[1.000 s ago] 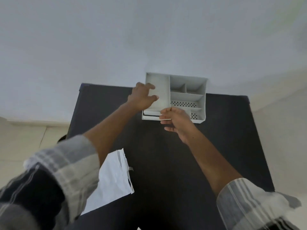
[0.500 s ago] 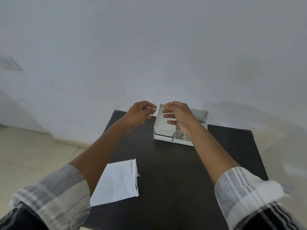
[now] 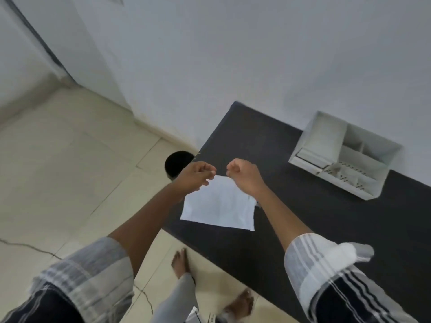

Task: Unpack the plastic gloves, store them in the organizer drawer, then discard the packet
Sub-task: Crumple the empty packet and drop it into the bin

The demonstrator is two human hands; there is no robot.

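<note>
The white packet (image 3: 219, 203) lies flat on the dark table (image 3: 303, 229), close to its left edge. My left hand (image 3: 198, 174) and my right hand (image 3: 243, 177) hover side by side over the packet's far edge, fingers curled in. The left fingertips are at the far left corner and the right hand covers the far right corner. Whether either hand pinches the packet is unclear. The white organizer (image 3: 345, 155) stands at the table's far side against the wall, its drawer (image 3: 307, 157) at the lower left. No gloves show.
A black round bin (image 3: 177, 163) stands on the tiled floor beside the table's left edge, just beyond my left hand. My bare feet (image 3: 180, 262) are on the floor at the table's near edge. A white wall runs behind the table.
Both hands have left the organizer and come back and to the left, over the packet. My view has swung left and down, showing the floor and the bin.
</note>
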